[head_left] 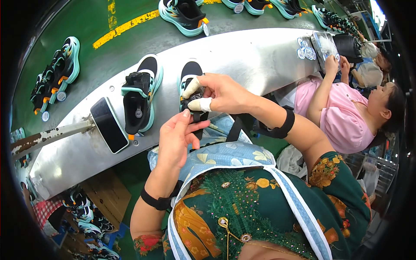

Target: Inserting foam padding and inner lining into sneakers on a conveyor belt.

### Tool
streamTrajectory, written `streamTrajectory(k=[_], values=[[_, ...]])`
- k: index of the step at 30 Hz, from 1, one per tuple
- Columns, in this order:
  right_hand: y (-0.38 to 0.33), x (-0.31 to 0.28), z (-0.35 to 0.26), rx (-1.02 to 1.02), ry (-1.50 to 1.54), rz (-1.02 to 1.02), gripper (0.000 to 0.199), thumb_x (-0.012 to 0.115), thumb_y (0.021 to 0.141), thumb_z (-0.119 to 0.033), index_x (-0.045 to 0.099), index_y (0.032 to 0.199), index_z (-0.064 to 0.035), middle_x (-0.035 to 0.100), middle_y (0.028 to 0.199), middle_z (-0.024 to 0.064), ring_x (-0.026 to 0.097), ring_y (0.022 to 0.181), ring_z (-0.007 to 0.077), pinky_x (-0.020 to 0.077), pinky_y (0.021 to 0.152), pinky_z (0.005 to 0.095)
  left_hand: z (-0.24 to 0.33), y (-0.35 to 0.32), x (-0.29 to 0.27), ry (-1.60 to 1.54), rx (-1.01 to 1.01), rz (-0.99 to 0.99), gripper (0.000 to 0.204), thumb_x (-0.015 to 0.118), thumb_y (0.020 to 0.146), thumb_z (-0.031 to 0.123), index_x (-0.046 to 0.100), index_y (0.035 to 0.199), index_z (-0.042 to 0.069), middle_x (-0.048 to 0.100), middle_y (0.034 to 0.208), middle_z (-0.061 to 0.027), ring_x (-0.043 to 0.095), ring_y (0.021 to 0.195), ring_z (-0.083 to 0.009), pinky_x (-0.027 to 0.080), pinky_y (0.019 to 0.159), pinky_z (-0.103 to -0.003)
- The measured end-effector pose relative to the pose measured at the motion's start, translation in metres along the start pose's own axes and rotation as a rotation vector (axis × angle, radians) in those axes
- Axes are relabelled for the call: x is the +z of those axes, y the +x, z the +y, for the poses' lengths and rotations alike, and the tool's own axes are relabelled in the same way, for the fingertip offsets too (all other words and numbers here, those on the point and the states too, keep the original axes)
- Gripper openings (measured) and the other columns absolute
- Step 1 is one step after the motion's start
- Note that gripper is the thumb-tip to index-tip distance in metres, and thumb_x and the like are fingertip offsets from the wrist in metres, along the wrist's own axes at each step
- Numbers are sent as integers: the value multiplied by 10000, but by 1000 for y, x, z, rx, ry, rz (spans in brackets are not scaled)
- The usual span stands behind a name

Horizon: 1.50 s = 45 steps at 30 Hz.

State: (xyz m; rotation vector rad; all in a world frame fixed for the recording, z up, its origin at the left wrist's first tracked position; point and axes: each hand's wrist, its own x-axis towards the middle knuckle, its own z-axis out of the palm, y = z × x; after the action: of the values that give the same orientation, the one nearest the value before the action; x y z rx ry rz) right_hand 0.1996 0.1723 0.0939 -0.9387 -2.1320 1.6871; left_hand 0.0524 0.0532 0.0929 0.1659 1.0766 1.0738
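A black, white and mint sneaker (190,69) lies on the metal table just in front of me, toe pointing away. My right hand (225,93), with pale covers on the thumb and a finger, grips the sneaker around its dark lace and tongue area, hiding much of it. At the heel end, my left hand (175,136) has thumb and index finger pinched together beside a dark strip; what is between them is hidden. Its other fingers stretch toward the right hand. To the left rests a matching sneaker (141,97), its opening facing me.
A dark-screened phone (109,125) lies left of the second sneaker, by a worn metal bar (52,136). Sneakers (184,17) line the green surface (138,15) beyond the curved metal table (242,47). At right, a person in pink (338,110) handles a clear packet near round labels (306,50).
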Motion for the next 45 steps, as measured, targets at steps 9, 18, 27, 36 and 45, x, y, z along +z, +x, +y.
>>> streamTrajectory(k=[9, 18, 27, 36, 45], values=[[6, -11, -7, -178, -188, -87, 222, 729, 756, -183, 656, 947, -96, 481, 768, 31, 460, 633, 118, 401, 573, 259, 0, 9, -6, 24, -44, -21, 295, 502, 954, 190, 579, 1054, -77, 649, 970, -150, 675, 902, -254, 529, 410, -257], [-3, -17, -8, -179, -335, -56, 408, 698, 772, -153, 604, 1169, -137, 486, 806, 80, 485, 713, 218, 417, 655, 326, 1, 16, -4, 29, -60, -20, 290, 518, 944, 205, 587, 1036, -61, 657, 962, -131, 674, 916, -249, 543, 428, -264], [-29, -2, 11, -372, -406, 63, 616, 599, 710, 6, 507, 1308, -109, 560, 1075, 175, 522, 972, 366, 416, 831, 420, -2, 13, 3, 92, -50, -6, 320, 517, 947, 221, 557, 1058, -76, 637, 987, -166, 675, 878, -268, 549, 478, -266], [-31, -21, 2, -349, -701, 15, 572, 662, 592, 2, 644, 1116, -226, 560, 1133, 88, 491, 1103, 312, 322, 976, 464, 60, -36, -28, 864, 713, 452, 204, 513, 914, 73, 606, 1077, -8, 643, 1015, -98, 628, 823, -126, 484, 631, -242], [12, -18, -62, -154, -598, -78, 529, 680, 762, -66, 556, 1268, -160, 482, 784, 101, 530, 720, 249, 440, 660, 318, 37, 31, -70, 1097, 778, 395, 282, 602, 786, 76, 628, 1064, 34, 635, 961, -207, 592, 919, -378, 469, 804, -409]])
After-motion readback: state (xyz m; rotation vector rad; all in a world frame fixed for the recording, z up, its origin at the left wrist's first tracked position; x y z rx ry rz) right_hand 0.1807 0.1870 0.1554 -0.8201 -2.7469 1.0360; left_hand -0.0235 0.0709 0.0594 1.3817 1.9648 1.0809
